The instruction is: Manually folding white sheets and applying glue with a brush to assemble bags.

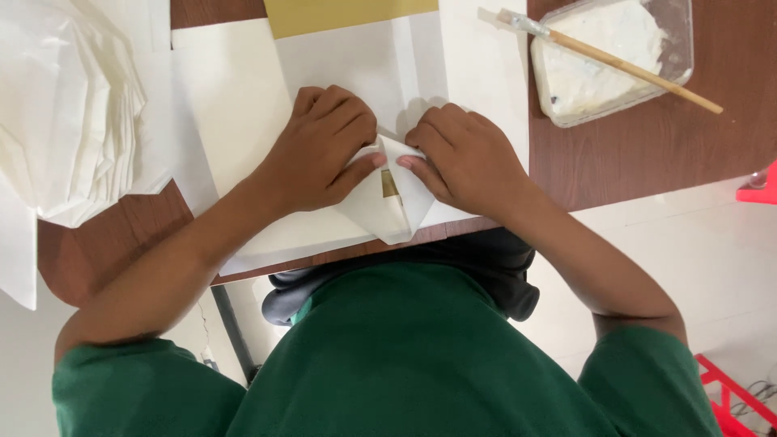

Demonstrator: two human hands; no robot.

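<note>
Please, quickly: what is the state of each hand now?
Left hand: fingers curled, pressing the folded white paper.
Right hand: the same, pressing its other flap.

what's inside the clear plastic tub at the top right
The clear tub holds thick white paste, and a wooden-handled brush lies across it. The paste covers the tub's bottom.

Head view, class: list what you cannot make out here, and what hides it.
- Folded paper: the creases beneath the left hand and right hand are covered by them.
- Yellow sheet: cut off by the top edge.
- Paper stack: cut off by the left edge.
- Paste tray: its far rim runs out at the top; the brush lies across it.
- Red object: mostly beyond the right edge.
</note>
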